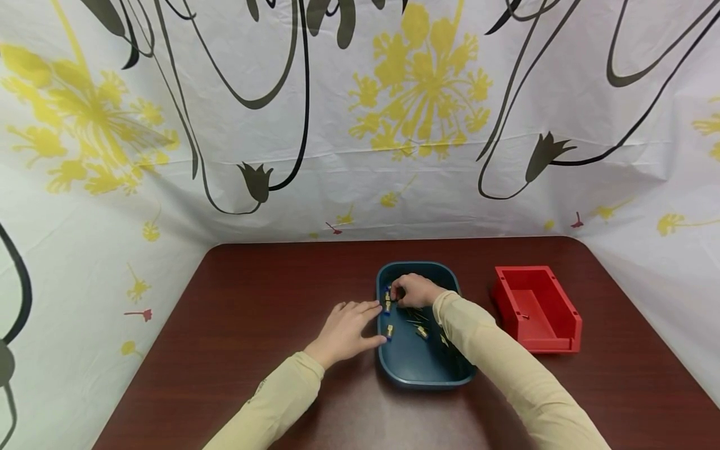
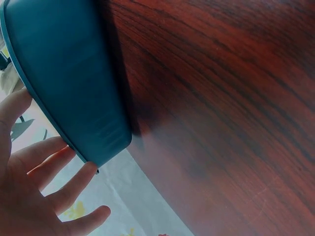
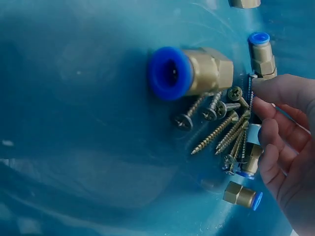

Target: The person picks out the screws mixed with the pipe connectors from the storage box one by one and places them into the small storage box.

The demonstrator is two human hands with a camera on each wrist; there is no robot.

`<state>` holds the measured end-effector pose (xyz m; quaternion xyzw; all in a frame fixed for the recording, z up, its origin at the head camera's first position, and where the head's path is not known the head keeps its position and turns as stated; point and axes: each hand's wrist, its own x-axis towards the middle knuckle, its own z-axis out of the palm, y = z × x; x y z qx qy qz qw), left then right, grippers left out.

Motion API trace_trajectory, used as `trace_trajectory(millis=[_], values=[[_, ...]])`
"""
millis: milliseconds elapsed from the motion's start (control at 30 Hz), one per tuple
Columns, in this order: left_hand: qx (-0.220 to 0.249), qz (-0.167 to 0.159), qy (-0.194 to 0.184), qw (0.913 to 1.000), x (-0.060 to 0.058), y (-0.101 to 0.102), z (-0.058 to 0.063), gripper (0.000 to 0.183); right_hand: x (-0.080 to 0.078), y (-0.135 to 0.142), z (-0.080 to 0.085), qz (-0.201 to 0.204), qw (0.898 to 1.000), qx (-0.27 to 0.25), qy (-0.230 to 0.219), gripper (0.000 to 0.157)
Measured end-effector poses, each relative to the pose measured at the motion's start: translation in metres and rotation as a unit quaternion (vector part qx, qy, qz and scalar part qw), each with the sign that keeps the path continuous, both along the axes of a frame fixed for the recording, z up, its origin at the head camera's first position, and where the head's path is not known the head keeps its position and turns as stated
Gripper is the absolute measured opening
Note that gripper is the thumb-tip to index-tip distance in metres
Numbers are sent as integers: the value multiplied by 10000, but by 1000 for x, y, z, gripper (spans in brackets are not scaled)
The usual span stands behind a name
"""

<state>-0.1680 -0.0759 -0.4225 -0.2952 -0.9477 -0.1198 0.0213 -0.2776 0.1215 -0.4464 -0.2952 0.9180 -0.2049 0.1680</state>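
A dark blue tray stands on the table, holding several loose screws and brass push-in fittings with blue collar ends. My left hand touches the tray's left rim with spread, fairly straight fingers; the left wrist view shows the fingertips along that rim. Inside the tray, near its left wall, my right hand has its fingers curled. In the right wrist view, its thumb and forefinger pinch at a thin upright screw beside a fitting. Part of the screw pile is hidden by the hand.
Right of the tray stands a red open bin with a small item inside, too small to identify. Both containers sit on a dark wood-grain table. A patterned curtain hangs behind the table's far edge.
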Motion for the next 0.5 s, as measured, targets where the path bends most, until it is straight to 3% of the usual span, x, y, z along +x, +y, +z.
trace_trajectory(millis=[500], values=[[-13,28,-50,10000,1,0,0,61,4,-4,1,-75,9994,296,-162,13]])
